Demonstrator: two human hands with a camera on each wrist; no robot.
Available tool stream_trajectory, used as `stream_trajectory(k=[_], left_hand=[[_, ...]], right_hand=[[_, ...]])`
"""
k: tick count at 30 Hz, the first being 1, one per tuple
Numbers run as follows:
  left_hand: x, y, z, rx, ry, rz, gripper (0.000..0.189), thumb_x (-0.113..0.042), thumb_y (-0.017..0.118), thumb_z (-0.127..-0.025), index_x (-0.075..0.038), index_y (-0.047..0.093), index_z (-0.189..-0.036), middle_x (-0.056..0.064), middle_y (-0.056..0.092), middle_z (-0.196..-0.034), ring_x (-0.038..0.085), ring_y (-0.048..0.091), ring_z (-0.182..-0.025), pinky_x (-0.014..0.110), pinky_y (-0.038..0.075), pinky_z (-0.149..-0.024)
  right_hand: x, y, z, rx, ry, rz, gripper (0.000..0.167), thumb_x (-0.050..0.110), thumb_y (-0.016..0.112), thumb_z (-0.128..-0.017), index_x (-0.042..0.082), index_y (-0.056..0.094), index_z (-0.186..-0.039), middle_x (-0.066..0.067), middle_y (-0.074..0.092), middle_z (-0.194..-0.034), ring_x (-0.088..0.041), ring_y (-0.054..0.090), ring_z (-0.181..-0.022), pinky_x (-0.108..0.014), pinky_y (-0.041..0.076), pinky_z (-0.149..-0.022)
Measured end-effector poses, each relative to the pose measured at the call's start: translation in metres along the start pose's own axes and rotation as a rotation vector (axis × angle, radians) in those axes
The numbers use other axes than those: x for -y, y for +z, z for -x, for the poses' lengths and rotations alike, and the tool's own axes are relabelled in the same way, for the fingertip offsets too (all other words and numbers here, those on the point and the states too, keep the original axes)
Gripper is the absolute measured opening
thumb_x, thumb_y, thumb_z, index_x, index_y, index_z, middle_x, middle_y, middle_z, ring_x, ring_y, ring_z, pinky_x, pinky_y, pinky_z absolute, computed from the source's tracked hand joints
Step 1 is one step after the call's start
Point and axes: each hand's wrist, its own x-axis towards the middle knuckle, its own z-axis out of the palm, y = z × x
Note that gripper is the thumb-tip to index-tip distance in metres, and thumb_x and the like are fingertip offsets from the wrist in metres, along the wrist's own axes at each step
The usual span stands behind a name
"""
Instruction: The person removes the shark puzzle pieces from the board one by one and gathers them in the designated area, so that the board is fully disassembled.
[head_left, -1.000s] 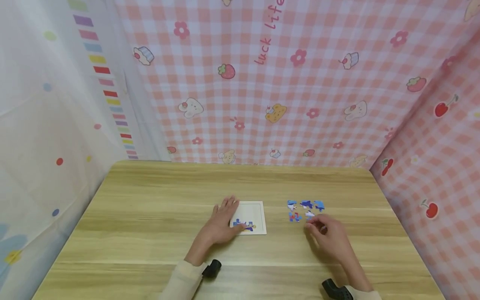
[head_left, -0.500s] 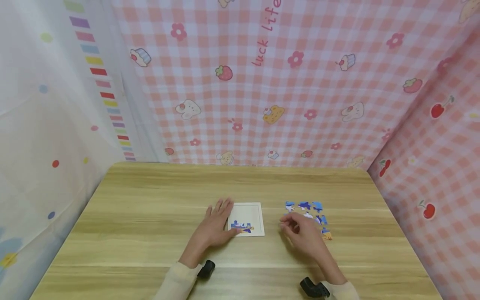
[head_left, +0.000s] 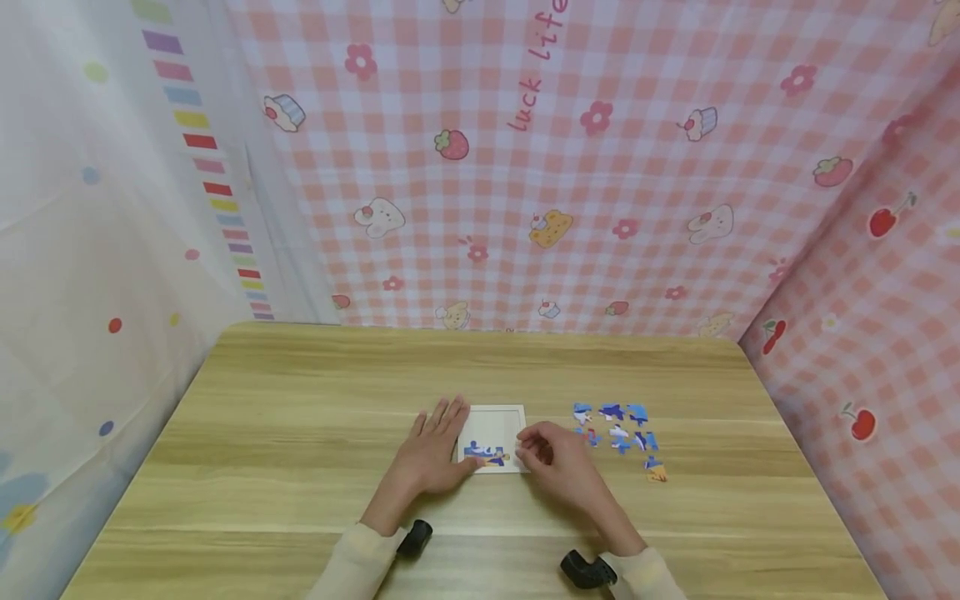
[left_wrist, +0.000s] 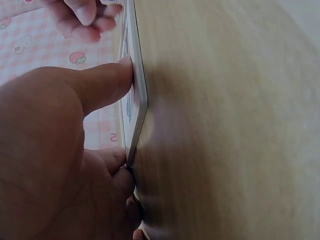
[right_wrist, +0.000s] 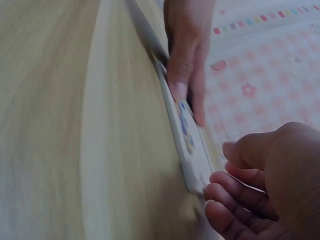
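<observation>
A white-framed puzzle board [head_left: 495, 414] lies on the table, with several joined blue and yellow jigsaw pieces [head_left: 474, 451] along its near left side. My left hand [head_left: 427, 458] lies over the board's left edge, fingers spread and fairly straight. Its thumb [left_wrist: 107, 85] presses on the board's face in the left wrist view. At the board's right edge is my right hand [head_left: 558, 458], thumb and fingertips drawn together. In the right wrist view its fingers [right_wrist: 240, 197] curl beside the board's corner. I cannot tell whether a piece is between them.
Several loose jigsaw pieces [head_left: 612, 412] lie in rough rows right of the board, one orange-and-blue piece [head_left: 656, 471] nearest me. The wooden table [head_left: 300, 400] ends at a pink checked cloth [head_left: 480, 183] behind. A white curtain [head_left: 112, 250] hangs at the left.
My right hand has moved left from the loose pieces to the board's right edge, uncovering pieces it hid before. The left hand stays on the board.
</observation>
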Motion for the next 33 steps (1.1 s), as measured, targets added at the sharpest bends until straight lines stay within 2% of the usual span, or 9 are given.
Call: stream_trajectory(k=[5,9,14,19,33], left_hand=[[0.001,0.002,0.0,0.004,-0.01,-0.003,0.086,-0.05,0.059,-0.099,-0.006,0.021,-0.164,0.01,0.014,-0.174,0.031,0.009,-0.162,0.055,0.009,-0.132],[0.003,0.004,-0.001,0.004,-0.002,0.022,0.086,-0.048,0.059,-0.1,-0.006,0.02,-0.164,0.011,0.012,-0.174,0.032,0.007,-0.162,0.056,0.006,-0.132],[0.007,0.006,-0.002,0.002,0.014,0.053,0.088,-0.047,0.058,-0.099,-0.005,0.017,-0.164,0.012,0.009,-0.174,0.033,0.004,-0.162,0.057,0.002,-0.131],[0.008,0.003,-0.001,0.014,0.032,0.07,0.086,-0.044,0.059,-0.099,-0.004,0.018,-0.164,0.013,0.01,-0.174,0.034,0.004,-0.162,0.058,0.001,-0.131],[0.004,0.001,-0.001,0.037,0.013,0.056,0.084,-0.042,0.059,-0.1,-0.006,0.018,-0.164,0.011,0.009,-0.174,0.032,0.004,-0.162,0.057,0.003,-0.131]], right_hand=[[0.005,0.013,-0.004,0.012,-0.022,0.023,0.016,0.011,0.077,-0.09,0.01,0.072,-0.105,0.004,0.067,-0.089,-0.006,0.056,-0.075,-0.017,0.05,-0.066],[0.006,0.02,-0.005,0.005,-0.004,0.064,0.017,0.018,0.081,-0.088,0.015,0.074,-0.103,0.007,0.064,-0.093,-0.007,0.054,-0.08,-0.019,0.047,-0.071],[0.004,0.027,-0.005,-0.008,-0.007,0.108,0.015,0.023,0.082,-0.087,0.019,0.076,-0.101,0.008,0.059,-0.09,-0.008,0.048,-0.079,-0.021,0.041,-0.071],[0.004,0.028,-0.006,-0.02,-0.012,0.106,0.013,0.02,0.083,-0.087,0.018,0.076,-0.098,0.008,0.058,-0.088,-0.008,0.047,-0.078,-0.022,0.04,-0.07],[0.002,0.028,-0.005,-0.012,0.01,0.082,0.012,0.019,0.081,-0.088,0.018,0.075,-0.099,0.006,0.058,-0.09,-0.01,0.048,-0.082,-0.022,0.041,-0.073]])
